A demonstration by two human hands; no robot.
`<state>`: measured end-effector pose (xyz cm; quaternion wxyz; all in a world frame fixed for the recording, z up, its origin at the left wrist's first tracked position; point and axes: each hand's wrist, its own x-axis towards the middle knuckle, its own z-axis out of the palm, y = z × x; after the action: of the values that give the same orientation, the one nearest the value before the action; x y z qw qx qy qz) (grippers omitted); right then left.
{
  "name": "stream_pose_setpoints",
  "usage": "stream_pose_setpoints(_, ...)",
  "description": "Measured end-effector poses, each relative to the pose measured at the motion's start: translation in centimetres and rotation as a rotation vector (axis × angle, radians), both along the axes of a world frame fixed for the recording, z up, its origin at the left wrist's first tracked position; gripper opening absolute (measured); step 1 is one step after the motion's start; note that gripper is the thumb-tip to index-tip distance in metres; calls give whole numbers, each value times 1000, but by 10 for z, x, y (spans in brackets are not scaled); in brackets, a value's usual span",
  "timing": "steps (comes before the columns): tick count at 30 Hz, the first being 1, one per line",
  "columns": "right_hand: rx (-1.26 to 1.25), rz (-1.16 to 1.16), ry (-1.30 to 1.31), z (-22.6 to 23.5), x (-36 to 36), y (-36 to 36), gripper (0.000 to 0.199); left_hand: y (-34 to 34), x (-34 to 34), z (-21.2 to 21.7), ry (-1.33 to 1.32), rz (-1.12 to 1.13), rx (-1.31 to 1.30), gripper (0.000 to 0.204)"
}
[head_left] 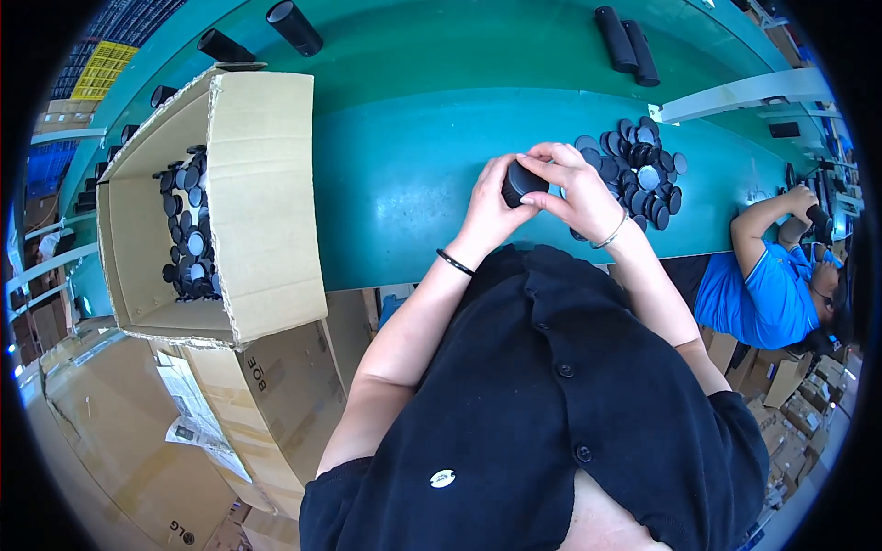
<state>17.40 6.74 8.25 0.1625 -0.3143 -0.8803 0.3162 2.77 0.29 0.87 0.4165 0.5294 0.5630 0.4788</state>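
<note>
In front of my chest, over the green work surface [395, 202], both hands are around a black round piece [525, 185]. Its flat circular end faces up, and how far its body reaches below is hidden. My left hand [491, 209] is closed around its left side. Fingers and thumb of my right hand [579, 190] press its upper rim and right side. Just right of my right hand lies a loose pile of black round caps [634, 174], a few with paler faces showing.
At left, an open cardboard box [266, 202] holds many similar caps [188, 225]. Black cylinders [295, 28] stand or lie beyond it, and two long black tubes [628, 46] lie at the far right. A co-worker in blue [763, 294] works at right, near a pale metal bar [749, 95].
</note>
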Motion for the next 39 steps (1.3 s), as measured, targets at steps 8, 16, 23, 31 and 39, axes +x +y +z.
stream_pose_setpoints(8,-3,-9,-43,0,6,-2,47,-3,4,-4,52,32,70,65)
stream_pose_setpoints(16,-8,-15,45,-3,10,-1,47,-3,6,-5,45,51,97,62)
stream_pose_setpoints(23,7,-45,30,-5,8,-3,46,-3,10,-6,44,91,108,60)
stream_pose_setpoints(31,0,-55,-34,-2,9,-6,45,-5,13,-9,87,122,127,58)
stream_pose_setpoints(39,55,-2,-72,1,8,-7,48,-5,14,-7,112,103,125,58)
